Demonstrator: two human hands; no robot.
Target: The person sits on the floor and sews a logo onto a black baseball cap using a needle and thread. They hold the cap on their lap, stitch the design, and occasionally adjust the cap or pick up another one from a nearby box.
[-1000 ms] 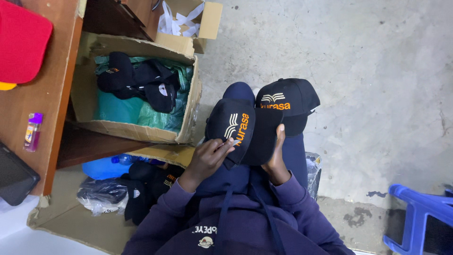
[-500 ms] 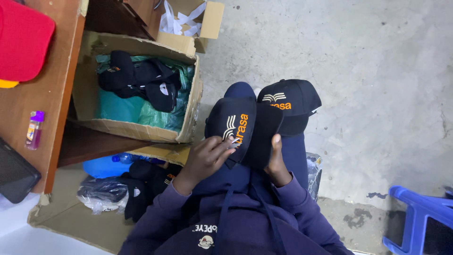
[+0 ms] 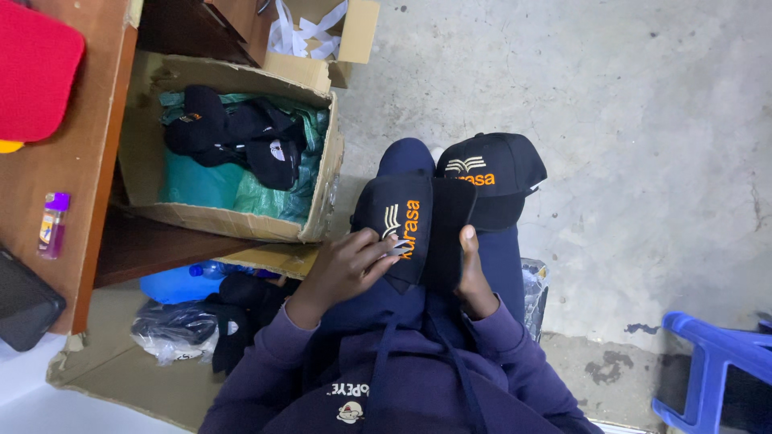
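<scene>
Resting on the lap at centre frame, a black embroidered cap (image 3: 410, 221) is gripped by the left hand (image 3: 347, 269) at its crown and the right hand (image 3: 473, 277) at its brim, apparently mid-inspection, while a second cap (image 3: 494, 173) sits on the knee beyond.

Your view is evenly lit by soft, cool light, brightest on the concrete floor (image 3: 611, 104) toward two o'clock. Shadows pool under the desk (image 3: 88, 161) at nine o'clock. Focus stays sharp, glare absent.
</scene>
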